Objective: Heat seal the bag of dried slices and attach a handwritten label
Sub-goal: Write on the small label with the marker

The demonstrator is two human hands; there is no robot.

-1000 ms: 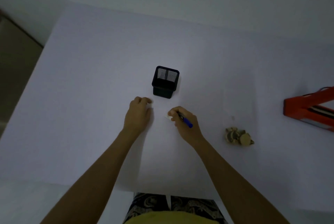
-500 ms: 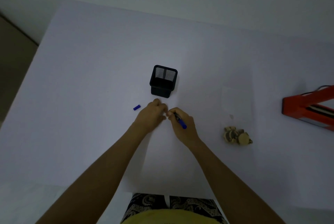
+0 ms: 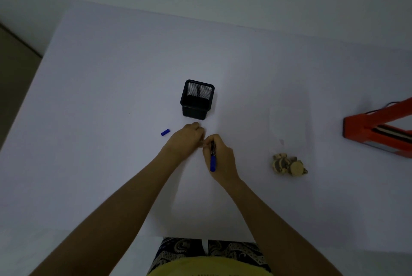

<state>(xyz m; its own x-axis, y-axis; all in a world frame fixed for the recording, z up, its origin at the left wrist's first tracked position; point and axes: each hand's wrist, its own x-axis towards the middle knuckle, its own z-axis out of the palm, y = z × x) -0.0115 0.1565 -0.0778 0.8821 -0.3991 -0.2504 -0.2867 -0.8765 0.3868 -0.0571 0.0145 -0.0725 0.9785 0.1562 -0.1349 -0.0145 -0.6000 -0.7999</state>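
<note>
My right hand (image 3: 219,157) grips a blue marker (image 3: 213,159), tip pointing away from me, at the table's middle. My left hand (image 3: 186,139) rests just left of it, fingers curled and pressed down where the two hands meet; a small white label there is mostly hidden. The marker's blue cap (image 3: 165,132) lies on the table left of my left hand. A clear bag of dried slices (image 3: 288,163) lies to the right, apart from both hands. The red heat sealer (image 3: 376,129) stands at the right edge.
A black mesh pen holder (image 3: 197,99) stands just beyond my hands. The white table (image 3: 100,97) reaches to a wall at the back, and its left edge drops to the floor.
My left hand let the blue cap go on the table and moved right to meet my right hand. The marker has turned more upright in my right hand.
</note>
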